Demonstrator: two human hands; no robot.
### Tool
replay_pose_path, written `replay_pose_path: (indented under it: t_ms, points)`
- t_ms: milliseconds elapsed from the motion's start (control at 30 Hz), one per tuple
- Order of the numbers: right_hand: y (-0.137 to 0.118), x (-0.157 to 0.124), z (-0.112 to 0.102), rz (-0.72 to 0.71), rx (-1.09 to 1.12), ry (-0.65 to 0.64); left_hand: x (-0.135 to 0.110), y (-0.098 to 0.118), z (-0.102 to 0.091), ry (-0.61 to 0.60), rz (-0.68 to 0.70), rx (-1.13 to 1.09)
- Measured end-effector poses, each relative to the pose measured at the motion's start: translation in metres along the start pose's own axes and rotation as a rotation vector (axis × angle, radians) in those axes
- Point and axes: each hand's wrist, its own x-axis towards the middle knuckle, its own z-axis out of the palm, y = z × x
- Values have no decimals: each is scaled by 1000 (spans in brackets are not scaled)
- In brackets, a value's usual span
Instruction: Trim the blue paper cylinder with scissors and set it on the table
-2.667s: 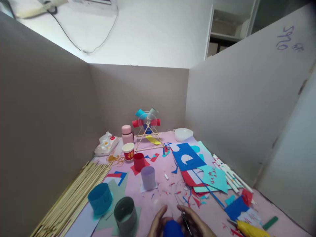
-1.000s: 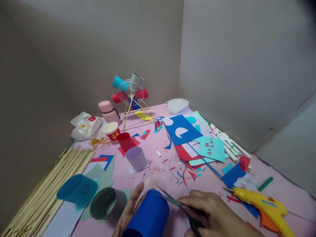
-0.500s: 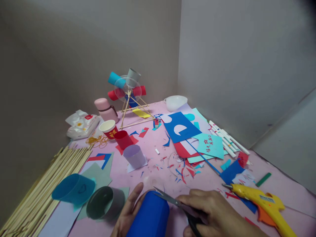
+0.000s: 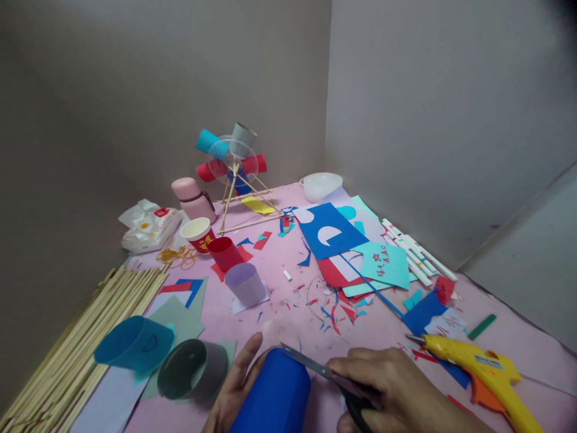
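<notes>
At the bottom of the view my left hand [image 4: 237,385] grips a dark blue paper cylinder [image 4: 274,394] that lies tilted on the pink table [image 4: 288,300]. My right hand [image 4: 396,391] holds black-handled scissors [image 4: 315,368]. The blades point left and their tips rest at the cylinder's upper rim. Left of my hands lie a grey paper cylinder [image 4: 192,370] and a light blue paper cylinder [image 4: 133,344].
A yellow glue gun [image 4: 478,370] lies at the right. Bamboo sticks [image 4: 67,355] line the left edge. Further back stand a lilac paper cylinder [image 4: 246,284], a red cylinder [image 4: 224,254], a paper cup [image 4: 198,233], a pink bottle [image 4: 192,198], a stick-and-tube wheel model [image 4: 234,165], coloured paper sheets [image 4: 347,246] and white markers [image 4: 417,258].
The view has tipped down from the walls to the table. Over the last second my hands, the blue cylinder and the scissors have held almost still.
</notes>
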Motion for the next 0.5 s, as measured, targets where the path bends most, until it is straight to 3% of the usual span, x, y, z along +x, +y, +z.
replay_pose_path:
  t_ms: [367, 500]
  points:
    - [-2, -1, 0, 6, -8, -15, 4, -3, 3, 10, 40, 49]
    - [1, -1, 3, -11, 40, 18, 5, -4, -5, 12, 52, 68]
